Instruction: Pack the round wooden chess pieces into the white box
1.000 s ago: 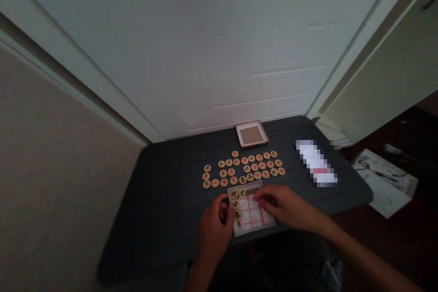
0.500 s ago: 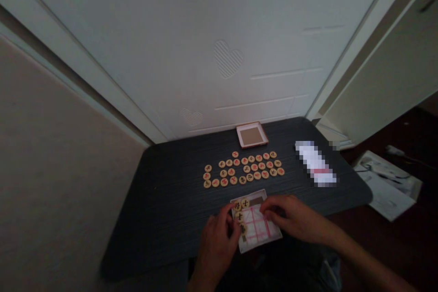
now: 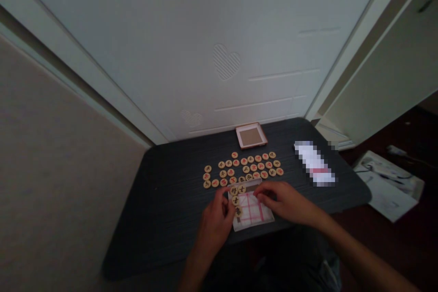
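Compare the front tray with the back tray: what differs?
Contents: the front tray holds round pieces and a pink-lined white sheet; the back tray shows a brown floor.
Position: the front tray is between left hand and right hand; the back tray is near the white panel.
Shared: both are squarish, shallow, open side up.

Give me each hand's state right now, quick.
Left hand: partly curled at the left edge of the shallow box; firm grip cannot be told.
Right hand: curled near the red-lined sheet; cannot tell if pinching it.
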`<state>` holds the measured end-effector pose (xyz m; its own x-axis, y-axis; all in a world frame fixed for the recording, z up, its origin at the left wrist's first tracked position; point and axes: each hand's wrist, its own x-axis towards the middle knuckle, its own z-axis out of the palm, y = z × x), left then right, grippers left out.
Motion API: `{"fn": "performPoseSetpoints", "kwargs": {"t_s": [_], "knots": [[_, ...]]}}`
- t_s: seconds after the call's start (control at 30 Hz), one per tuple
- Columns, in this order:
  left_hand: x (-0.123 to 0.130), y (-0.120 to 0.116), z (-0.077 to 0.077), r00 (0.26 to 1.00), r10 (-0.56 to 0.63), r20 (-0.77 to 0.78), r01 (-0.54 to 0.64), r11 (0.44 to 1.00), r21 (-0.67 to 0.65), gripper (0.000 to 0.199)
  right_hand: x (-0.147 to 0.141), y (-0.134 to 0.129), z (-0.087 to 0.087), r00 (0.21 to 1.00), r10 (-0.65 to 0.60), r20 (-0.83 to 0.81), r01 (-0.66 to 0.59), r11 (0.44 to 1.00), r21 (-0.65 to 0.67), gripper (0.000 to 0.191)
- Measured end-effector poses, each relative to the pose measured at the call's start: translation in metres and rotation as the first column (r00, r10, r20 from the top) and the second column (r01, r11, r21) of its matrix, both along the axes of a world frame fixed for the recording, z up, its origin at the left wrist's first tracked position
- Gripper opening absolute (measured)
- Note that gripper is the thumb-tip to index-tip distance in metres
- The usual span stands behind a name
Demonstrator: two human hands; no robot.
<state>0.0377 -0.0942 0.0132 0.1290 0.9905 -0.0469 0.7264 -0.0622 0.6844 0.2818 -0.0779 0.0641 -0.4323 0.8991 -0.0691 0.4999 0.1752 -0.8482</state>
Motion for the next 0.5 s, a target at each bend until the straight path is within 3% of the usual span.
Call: {"fn": "performPoseSetpoints", "kwargs": {"t_s": [0.3,0.5], "knots": [[-0.001,-0.005,-0.012,0.992,0.022,-0.121,-0.010,0.995,0.100,0.033,-0.003,0.000,-0.011,1.000,0.005,-0.020,-0.006,0.999,-0.046,0.018],[-0.001,-0.005,-0.018,0.995,0.027,-0.097,-0.012,0.988,0.154,0.031,-0.003,0.001,-0.012,1.000,0.003,-0.004,-0.004,0.999,-0.034,0.018]]}}
